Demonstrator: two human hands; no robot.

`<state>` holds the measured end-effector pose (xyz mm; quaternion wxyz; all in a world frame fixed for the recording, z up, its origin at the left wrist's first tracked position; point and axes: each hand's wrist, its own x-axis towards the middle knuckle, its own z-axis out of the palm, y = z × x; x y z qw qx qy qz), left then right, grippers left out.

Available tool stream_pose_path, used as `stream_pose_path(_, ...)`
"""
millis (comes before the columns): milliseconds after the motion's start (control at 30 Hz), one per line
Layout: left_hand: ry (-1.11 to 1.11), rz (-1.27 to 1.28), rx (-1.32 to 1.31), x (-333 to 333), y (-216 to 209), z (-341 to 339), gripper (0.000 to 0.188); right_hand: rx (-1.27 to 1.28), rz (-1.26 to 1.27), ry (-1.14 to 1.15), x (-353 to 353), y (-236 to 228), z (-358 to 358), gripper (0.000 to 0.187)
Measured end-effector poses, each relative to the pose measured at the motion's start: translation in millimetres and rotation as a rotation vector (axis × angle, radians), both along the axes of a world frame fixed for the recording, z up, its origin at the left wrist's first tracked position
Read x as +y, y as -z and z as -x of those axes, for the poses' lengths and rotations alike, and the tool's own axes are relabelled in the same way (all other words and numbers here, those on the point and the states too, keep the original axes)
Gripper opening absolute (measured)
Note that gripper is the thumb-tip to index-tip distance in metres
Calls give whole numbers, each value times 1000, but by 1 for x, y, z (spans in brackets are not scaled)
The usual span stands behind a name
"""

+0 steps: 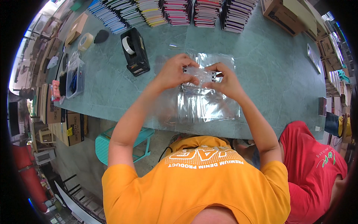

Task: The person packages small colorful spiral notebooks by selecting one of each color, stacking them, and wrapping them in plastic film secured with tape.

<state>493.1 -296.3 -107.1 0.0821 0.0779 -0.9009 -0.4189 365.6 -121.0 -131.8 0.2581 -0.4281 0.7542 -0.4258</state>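
Over the clear film (209,106) on the surface (268,82), a clear pack (199,74) is pinched at its 2 ends by the fingers of the left hand (175,72) and right hand (226,82), apparently for even support.

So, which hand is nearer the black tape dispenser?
Left. The left hand is to the right of the black tape dispenser; the right hand is farther right, beyond the clear plastic between them.

Film sheets (209,106) are glossy, creased plastic. Counter (272,71) looks smooth. Tape dispenser (140,56) is plastic; carton (280,15), matt cardboard.
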Motion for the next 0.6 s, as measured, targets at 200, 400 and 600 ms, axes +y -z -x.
stream_pose_path(200,234,396,252,-5,-3,8,17,200,26,-66,-13,-20,5,24)
stream_pose_path(400,248,610,189,26,-4,7,11,514,101,-210,-10,-20,5,16)
stream_pose_path(600,150,468,87,33,-10,-22,16,747,-165,-399,-20,-34,-38,11)
